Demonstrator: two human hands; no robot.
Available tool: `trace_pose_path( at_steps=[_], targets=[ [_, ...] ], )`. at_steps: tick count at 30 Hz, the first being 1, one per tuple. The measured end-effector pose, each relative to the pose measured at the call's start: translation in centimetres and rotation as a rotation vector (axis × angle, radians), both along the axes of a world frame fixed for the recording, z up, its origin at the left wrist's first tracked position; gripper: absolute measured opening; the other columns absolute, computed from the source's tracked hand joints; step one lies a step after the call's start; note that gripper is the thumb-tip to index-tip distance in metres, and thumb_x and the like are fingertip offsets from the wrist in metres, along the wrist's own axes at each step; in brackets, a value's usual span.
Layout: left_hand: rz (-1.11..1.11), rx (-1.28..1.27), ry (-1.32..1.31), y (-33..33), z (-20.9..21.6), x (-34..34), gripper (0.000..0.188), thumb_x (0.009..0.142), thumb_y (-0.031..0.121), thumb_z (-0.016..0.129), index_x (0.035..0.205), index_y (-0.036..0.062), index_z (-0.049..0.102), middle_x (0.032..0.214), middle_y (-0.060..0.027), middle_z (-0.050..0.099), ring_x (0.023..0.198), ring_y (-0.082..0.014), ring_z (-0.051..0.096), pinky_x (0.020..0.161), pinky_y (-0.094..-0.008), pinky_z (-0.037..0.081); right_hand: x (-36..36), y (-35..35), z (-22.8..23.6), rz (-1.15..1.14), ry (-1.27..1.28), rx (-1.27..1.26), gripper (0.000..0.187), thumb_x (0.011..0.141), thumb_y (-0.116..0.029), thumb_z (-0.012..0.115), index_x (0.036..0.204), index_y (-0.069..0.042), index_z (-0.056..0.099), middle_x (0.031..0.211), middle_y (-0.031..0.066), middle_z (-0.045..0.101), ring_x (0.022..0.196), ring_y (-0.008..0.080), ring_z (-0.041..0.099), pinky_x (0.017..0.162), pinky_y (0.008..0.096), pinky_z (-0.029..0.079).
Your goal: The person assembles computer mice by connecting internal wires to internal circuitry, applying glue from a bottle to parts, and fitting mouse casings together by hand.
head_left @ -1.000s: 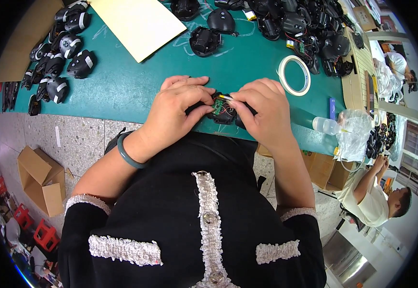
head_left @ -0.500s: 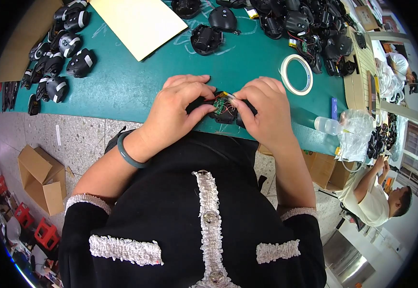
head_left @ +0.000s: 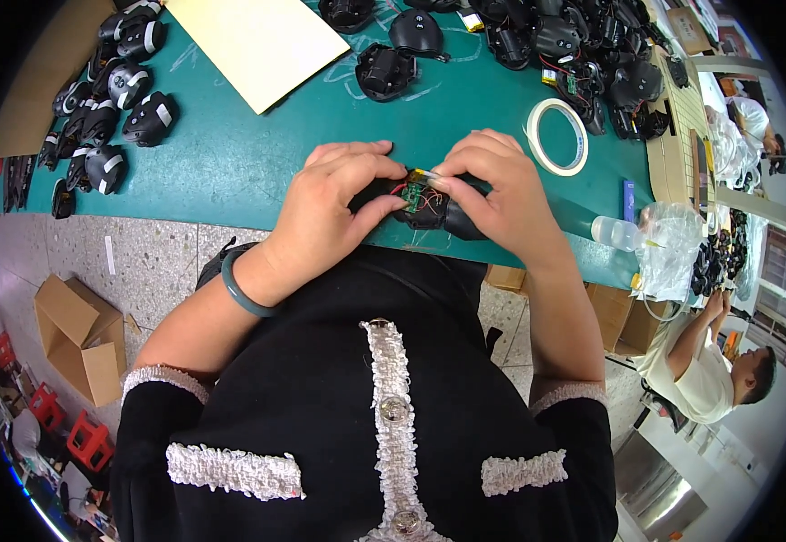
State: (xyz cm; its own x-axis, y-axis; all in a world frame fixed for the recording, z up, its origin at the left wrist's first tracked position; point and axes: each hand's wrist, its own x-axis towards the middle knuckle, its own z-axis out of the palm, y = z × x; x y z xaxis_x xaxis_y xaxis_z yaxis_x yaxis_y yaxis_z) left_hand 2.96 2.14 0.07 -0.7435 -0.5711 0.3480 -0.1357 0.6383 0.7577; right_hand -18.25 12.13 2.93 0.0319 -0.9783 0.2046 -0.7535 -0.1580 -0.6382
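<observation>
Near the front edge of the bench, a black plastic housing (head_left: 426, 219) lies opened up, with a small green circuit board (head_left: 413, 194) and thin red wires inside. My left hand (head_left: 332, 194) is closed on its left side, thumb by the board. The thumb and forefinger of my right hand (head_left: 508, 199) pinch a small flat silver battery (head_left: 425, 174) with yellow tape at the housing's far edge. A rounded black part (head_left: 463, 223) shows below my right thumb. My fingers hide much of the housing.
Finished-looking black units with white strips (head_left: 151, 119) are grouped at left, beside a cream sheet (head_left: 262, 50). Loose black housings (head_left: 386, 72) and a wired pile (head_left: 560, 38) lie at the back. A tape roll (head_left: 538, 149) and a clear bottle (head_left: 616, 234) are on the right.
My right hand has shifted slightly, its fingers lifting a little away, and more of the battery and the rounded black part shows. My left hand has stayed in place.
</observation>
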Motion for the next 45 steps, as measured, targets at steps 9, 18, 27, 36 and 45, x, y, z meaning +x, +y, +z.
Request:
trace_pose_path(
  at_steps=[9,18,27,36,45],
  targets=[
    [-0.036,-0.017,0.001,-0.2,-0.2,-0.1,0.024,0.076,0.008,0.079,0.099,0.0081,0.07,0.1,-0.0094,0.072,0.109,-0.0274,0.067,0.095,-0.0401,0.048,0.5,0.4,-1.3,-0.08,-0.055,-0.107,0.008,0.078,-0.012,0.075,0.084,-0.008,0.07,0.081,0.0045,0.065,0.083,0.0245,0.061,0.084,0.0376,0.044],
    [-0.056,-0.044,-0.024,-0.2,0.3,-0.2,0.027,0.077,0.009,0.077,0.103,0.0107,0.068,0.105,-0.0083,0.07,0.11,-0.028,0.065,0.095,-0.0401,0.046,0.9,0.8,-1.1,-0.18,-0.149,-0.091,0.007,0.082,-0.011,0.073,0.082,-0.007,0.068,0.08,0.0055,0.066,0.078,0.0246,0.062,0.081,0.0363,0.044],
    [-0.117,-0.253,-0.055,0.0,0.1,-0.2,0.025,0.078,0.005,0.07,0.102,0.0134,0.067,0.104,-0.0038,0.066,0.105,-0.0254,0.063,0.091,-0.0407,0.045,2.9,1.2,-1.0,-0.284,-0.106,-0.072,0.009,0.092,-0.01,0.065,0.097,-0.005,0.059,0.08,0.0065,0.065,0.071,0.0265,0.063,0.071,0.0388,0.047],
    [-0.146,-0.266,-0.182,0.3,1.3,-0.9,0.031,0.076,0.001,0.064,0.102,0.0178,0.07,0.101,-0.0031,0.056,0.1,-0.0239,0.054,0.089,-0.0379,0.04,3.6,1.6,-1.1,-0.288,-0.27,-0.103,0.011,0.093,-0.006,0.064,0.1,-0.003,0.056,0.084,0.0106,0.063,0.069,0.0264,0.063,0.063,0.0356,0.05],
    [-0.145,-0.161,-0.159,0.3,1.3,-1.2,0.032,0.077,-0.002,0.061,0.101,0.0178,0.07,0.1,-0.0034,0.054,0.101,-0.0247,0.053,0.089,-0.0378,0.038,2.6,1.8,-0.7,-0.271,-0.312,-0.001,0.009,0.093,-0.006,0.064,0.099,-0.001,0.06,0.088,0.0105,0.066,0.071,0.022,0.066,0.063,0.0309,0.052]
  ],
)
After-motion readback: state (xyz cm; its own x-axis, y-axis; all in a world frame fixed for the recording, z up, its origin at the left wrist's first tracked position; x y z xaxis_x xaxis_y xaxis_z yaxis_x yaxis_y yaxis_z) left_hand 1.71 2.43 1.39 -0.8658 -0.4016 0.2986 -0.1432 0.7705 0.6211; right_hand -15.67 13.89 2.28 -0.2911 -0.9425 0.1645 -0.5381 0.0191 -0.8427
